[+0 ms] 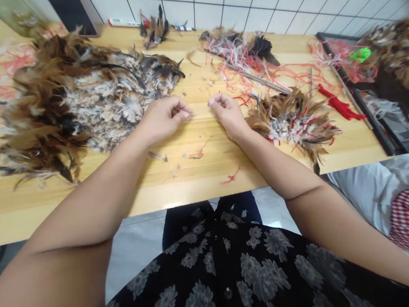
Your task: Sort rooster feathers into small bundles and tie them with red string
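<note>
My left hand (165, 118) is above the wooden table, thumb and fingertips pinched together. Something thin and pale may stick out at its fingertips, too small to name. Facing it, a short gap away, my right hand (227, 115) has its fingers curled in a pinch; what they hold, if anything, is hidden. A large pile of brown, black and whitish feathers (101, 96) lies just left of my left hand. Beside my right wrist is a smaller bunch of brown feathers (291, 116) with red ties among them.
Red string scraps (231, 176) lie on the table (193, 188). Behind are a feather-and-string heap (230, 45), a marker (123, 23) and a small feather tuft (156, 28). To the right are a red bundle (340, 104) and a black-edged tray (358, 95) with feathers and a green bundle (360, 55).
</note>
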Tool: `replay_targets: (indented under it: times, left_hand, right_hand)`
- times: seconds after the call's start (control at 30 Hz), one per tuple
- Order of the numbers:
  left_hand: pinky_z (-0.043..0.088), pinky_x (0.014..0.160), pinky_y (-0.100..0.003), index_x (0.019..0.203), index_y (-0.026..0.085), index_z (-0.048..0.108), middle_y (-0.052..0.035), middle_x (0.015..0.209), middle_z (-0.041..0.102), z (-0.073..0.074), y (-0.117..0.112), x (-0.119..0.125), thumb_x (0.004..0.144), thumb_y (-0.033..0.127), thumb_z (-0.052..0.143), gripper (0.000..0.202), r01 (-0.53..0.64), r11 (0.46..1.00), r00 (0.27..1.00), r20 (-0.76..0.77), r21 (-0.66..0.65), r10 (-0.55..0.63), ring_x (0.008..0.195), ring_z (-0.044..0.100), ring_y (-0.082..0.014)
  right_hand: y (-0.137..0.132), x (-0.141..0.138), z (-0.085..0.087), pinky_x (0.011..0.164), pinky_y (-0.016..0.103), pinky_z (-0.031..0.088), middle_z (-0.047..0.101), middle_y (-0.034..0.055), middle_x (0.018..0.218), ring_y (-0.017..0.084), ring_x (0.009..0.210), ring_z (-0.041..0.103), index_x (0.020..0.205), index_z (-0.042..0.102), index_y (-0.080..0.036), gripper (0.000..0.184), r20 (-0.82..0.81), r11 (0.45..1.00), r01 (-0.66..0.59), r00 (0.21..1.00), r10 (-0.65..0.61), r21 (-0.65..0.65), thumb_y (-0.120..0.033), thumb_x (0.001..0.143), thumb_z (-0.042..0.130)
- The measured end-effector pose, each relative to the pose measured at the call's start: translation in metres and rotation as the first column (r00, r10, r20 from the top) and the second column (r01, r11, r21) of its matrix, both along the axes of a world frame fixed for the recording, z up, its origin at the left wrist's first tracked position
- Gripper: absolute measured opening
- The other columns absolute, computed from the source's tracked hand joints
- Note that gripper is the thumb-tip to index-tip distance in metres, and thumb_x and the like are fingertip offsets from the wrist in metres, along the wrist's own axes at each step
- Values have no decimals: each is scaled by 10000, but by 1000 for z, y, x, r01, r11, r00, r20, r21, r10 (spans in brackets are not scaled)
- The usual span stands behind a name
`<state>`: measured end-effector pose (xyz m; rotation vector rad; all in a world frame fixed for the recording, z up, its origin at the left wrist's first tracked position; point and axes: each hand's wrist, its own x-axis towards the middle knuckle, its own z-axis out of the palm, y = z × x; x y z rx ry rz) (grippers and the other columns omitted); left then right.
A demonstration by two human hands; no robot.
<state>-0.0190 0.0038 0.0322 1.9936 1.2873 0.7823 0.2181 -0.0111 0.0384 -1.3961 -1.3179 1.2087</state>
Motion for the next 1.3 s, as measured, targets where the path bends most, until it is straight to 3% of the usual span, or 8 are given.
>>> replay_targets:
  times: [0.2,0.3,0.43,0.57,0.87,1.07,1.2,1.3]
  left_hand:
    - [700,1064,-480,1195,254,896,-103,1307,912,4,-6,-3,985,258,847,215,-12,988,999,-38,154,18,1110,862,-342]
    - [653,1168,-531,1165,250,872,-137,1324,869,23,-7,-19,1067,225,805,122,-107,947,985,-95,302,142,1211,812,-368]
    - [574,1285,-552,1126,254,775,-146,1362,773,46,-2,-53,1109,269,849,77,-386,854,886,-118,348,448,1349,727,-381]
    - [411,1432,-652,1042,265,686,-164,1373,728,49,2,-70,1106,400,889,252,-528,786,775,-194,322,601,1499,620,-475]
    - [361,1425,-599,914,284,504,-139,1375,762,36,10,-57,1016,429,989,516,-525,807,752,-297,270,589,1531,537,-458]
    - [462,1379,-664,971,290,600,-190,1428,780,52,1,-62,1110,394,865,317,-573,763,684,-339,298,646,1508,618,-494]
    - [468,1402,-660,1042,298,668,-138,1388,788,69,-10,-70,1179,396,838,240,-575,718,667,-284,391,689,1535,619,-450]
    - [516,1330,-597,1033,300,635,-112,1247,762,71,-14,-66,1223,295,812,260,-531,684,718,-163,499,677,1470,679,-391]
  right_hand:
    - [-11,-15,-27,1142,444,629,707,63,1112,274,1071,679,1209,664,-274,67,361,922,-175,931,42,344,-215,1182,651]
    - [-19,-22,-32,1176,501,642,782,159,1332,330,1203,720,1368,716,-232,228,450,861,-297,888,90,414,-199,1168,612]
    - [-25,-25,-33,1141,502,649,809,183,1400,364,1259,743,1448,753,-237,356,533,826,-404,832,153,393,-167,1175,537]
    - [-25,-24,-30,1077,491,638,830,204,1447,374,1238,764,1505,763,-217,416,599,813,-465,779,187,350,-159,1184,505]
    - [-25,-21,-26,1049,456,607,836,205,1480,371,1293,790,1544,762,-194,404,657,811,-515,718,231,277,-211,1212,533]
    - [-18,-19,-28,1057,450,589,844,196,1421,354,1239,769,1412,776,-195,305,586,828,-475,776,233,298,-299,1217,566]
    - [-18,-17,-25,1056,446,586,863,182,1378,332,1206,771,1333,769,-211,254,553,855,-436,802,226,282,-304,1221,561]
    - [-16,-16,-29,1093,448,598,872,169,1332,320,1204,782,1304,771,-214,245,518,858,-418,826,221,300,-321,1233,562]
